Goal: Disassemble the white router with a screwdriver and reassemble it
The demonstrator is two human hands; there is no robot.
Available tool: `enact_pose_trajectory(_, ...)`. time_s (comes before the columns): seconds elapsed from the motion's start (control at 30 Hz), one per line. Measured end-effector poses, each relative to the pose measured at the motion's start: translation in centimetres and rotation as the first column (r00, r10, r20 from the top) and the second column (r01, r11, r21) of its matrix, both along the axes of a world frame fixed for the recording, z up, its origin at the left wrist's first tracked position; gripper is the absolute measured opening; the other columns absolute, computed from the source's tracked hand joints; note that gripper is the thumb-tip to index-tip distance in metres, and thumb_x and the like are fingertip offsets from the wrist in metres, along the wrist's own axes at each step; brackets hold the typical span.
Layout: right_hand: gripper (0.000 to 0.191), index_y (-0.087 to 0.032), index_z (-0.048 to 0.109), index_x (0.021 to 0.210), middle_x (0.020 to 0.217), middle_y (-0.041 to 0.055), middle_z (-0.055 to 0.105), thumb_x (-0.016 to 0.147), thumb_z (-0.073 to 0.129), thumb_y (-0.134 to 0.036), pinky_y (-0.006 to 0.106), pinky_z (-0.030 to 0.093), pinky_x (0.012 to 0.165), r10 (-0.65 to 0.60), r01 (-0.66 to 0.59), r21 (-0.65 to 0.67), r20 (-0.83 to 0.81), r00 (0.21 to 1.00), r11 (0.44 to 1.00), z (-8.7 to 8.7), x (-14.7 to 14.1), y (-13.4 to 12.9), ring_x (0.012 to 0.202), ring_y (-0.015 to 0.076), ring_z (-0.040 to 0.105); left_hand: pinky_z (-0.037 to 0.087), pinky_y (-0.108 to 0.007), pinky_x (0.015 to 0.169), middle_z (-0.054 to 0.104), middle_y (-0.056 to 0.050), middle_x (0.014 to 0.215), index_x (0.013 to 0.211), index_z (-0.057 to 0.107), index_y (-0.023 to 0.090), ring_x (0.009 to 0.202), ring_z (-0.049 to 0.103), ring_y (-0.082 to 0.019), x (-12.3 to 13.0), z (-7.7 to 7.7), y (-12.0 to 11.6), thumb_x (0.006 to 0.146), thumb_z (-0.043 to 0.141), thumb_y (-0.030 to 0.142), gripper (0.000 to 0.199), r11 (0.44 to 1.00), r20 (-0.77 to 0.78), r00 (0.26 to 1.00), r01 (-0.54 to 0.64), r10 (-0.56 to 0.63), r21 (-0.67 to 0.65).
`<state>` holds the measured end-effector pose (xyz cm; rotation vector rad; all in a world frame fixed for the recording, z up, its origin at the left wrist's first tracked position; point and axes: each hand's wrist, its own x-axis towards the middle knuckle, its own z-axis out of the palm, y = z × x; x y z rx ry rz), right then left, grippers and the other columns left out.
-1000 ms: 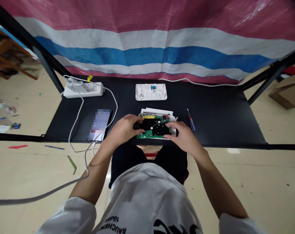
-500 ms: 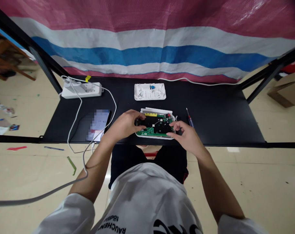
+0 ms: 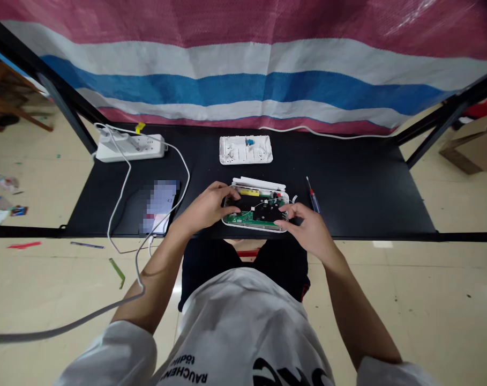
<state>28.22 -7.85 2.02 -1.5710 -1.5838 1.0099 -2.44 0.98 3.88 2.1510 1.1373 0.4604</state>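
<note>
A white router shell [image 3: 256, 227] lies at the table's front edge, holding a green circuit board [image 3: 243, 219] with black plates, a yellow port block and thin white antenna wires. My left hand [image 3: 211, 206] grips the board's left end between thumb and fingers. At the right end, my right hand [image 3: 306, 226] has thumb and fingers closed on the board's edge. White antennas [image 3: 259, 184] lie along the far side of the shell. Fingertips hide both ends of the board.
Behind the router lies its white cover [image 3: 245, 150], inner side up. A screwdriver [image 3: 313, 198] lies on the right. To the left are a phone [image 3: 165, 201] and a white power strip [image 3: 133, 149] with cables. A striped sheet [image 3: 243, 86] hangs along the back.
The board sits slightly lower in the shell, and more of the white rim shows at its back and right. Both hands keep their hold; the view has shifted slightly.
</note>
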Motion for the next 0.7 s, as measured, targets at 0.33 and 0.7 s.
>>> enact_pose_trajectory(0.33, 0.046, -0.026, 0.045, 0.076, 0.114, 0.0074, 0.080, 0.082, 0.088, -0.040, 0.044, 0.052, 0.097, -0.067, 0.069, 0.018, -0.103, 0.992, 0.997, -1.5, -0.3, 0.4, 0.116, 0.0307, 0.075, 0.049, -0.044, 0.112, 0.072, -0.006, 0.121, 0.110, 0.066, 0.023, 0.126, 0.059, -0.027, -0.1, -1.2, -0.6, 0.098, 0.075, 0.026, 0.016, 0.999, 0.061, 0.997, -0.042, 0.041, 0.016)
enact_pose_trajectory(0.7, 0.042, -0.026, 0.046, 0.071, 0.121, 0.0073, 0.081, 0.087, 0.084, -0.034, 0.048, 0.054, 0.102, -0.025, 0.017, 0.111, 0.070, 0.997, 0.994, -1.2, -1.0, 0.8, 0.114, 0.0298, 0.075, 0.047, -0.052, 0.115, 0.073, -0.009, 0.122, 0.098, 0.063, 0.022, 0.131, 0.051, -0.030, 0.3, -2.5, -1.5, 0.102, 0.068, 0.019, 0.006, 0.980, 0.023, 0.999, -0.044, 0.041, 0.194)
